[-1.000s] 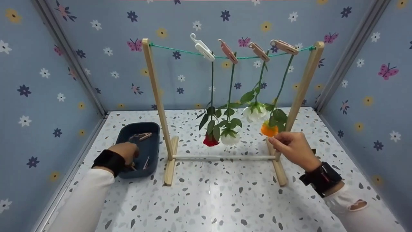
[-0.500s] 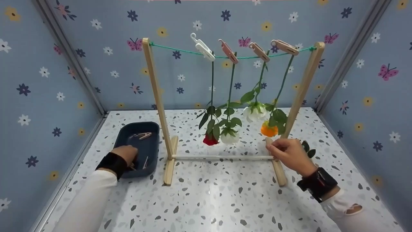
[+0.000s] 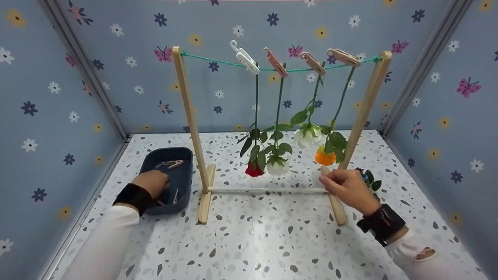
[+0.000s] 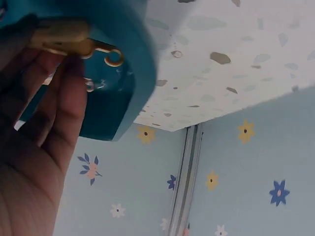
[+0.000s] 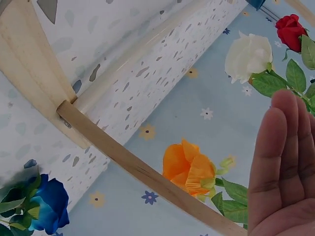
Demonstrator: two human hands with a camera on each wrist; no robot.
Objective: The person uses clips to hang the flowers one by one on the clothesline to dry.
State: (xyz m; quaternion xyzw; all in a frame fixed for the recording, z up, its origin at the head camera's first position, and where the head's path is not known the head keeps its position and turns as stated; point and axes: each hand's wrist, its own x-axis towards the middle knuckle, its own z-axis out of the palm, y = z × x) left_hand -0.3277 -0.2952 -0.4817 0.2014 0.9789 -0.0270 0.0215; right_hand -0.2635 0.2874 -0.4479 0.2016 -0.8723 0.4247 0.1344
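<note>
My left hand (image 3: pixel 151 184) reaches into a dark blue tray (image 3: pixel 165 210) at the left. In the left wrist view its thumb and fingers pinch a tan clothespin (image 4: pixel 61 35) with a hooked end. Other clothespins (image 3: pixel 176 164) lie in the tray. My right hand (image 3: pixel 347 189) hovers by the rack's right foot, and its fingers look straight with nothing visible in them in the right wrist view. Behind it a blue rose (image 5: pixel 49 204) with leaves lies on the table. Closest above hangs an orange rose (image 3: pixel 325 156), head down.
A wooden rack (image 3: pixel 190 120) carries a green cord (image 3: pixel 218 61). Clothespins hold a red rose (image 3: pixel 255 170), a white rose (image 3: pixel 278 167), another white rose (image 3: pixel 308 136) and the orange one on it. A white rod (image 3: pixel 268 190) joins the feet. Patterned walls surround the speckled table (image 3: pixel 233 249).
My right hand has moved down and slightly left, uncovering part of the blue rose and its leaves. My left hand stays in the tray with small shifts. The hanging roses have not moved.
</note>
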